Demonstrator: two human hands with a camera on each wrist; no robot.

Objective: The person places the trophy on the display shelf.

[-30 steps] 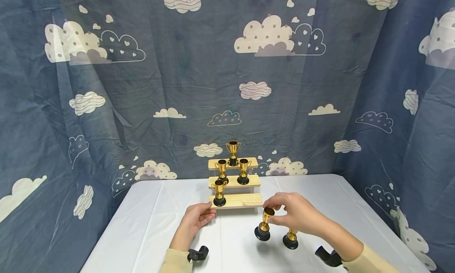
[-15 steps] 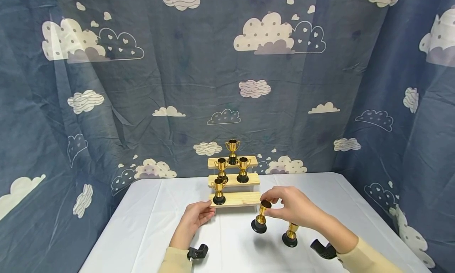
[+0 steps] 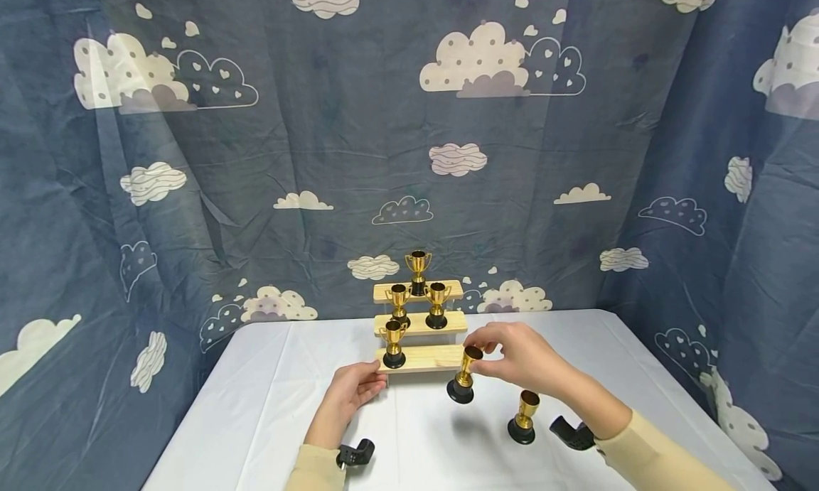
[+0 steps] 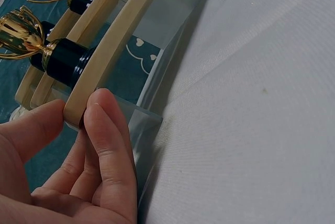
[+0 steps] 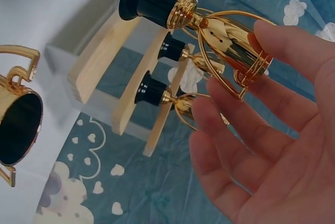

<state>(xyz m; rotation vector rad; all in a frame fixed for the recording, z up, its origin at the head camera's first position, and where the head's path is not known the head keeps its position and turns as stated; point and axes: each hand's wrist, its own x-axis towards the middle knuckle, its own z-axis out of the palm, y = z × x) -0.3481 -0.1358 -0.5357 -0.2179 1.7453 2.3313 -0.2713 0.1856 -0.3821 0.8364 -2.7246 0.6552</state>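
Note:
A three-tier wooden shelf (image 3: 425, 359) with clear side supports stands on the table. My left hand (image 3: 348, 395) pinches the left end of its lowest board, thumb on one face and fingers on the other in the left wrist view. One trophy (image 3: 393, 345) stands at the left of that board, two on the middle board and one trophy (image 3: 418, 269) on top. My right hand (image 3: 521, 359) pinches a gold trophy (image 5: 225, 41) with a black base by its cup, in the air just in front of the lowest board's right end.
Another trophy (image 3: 523, 420) stands on the white-covered table (image 3: 275, 391), below my right forearm. A dark blue cloth (image 3: 358, 121) with printed clouds hangs behind the table and at both sides.
My right hand has carried the trophy up and leftward, closer to the lowest board. The other trophy on the table now shows more fully. My left hand keeps its place.

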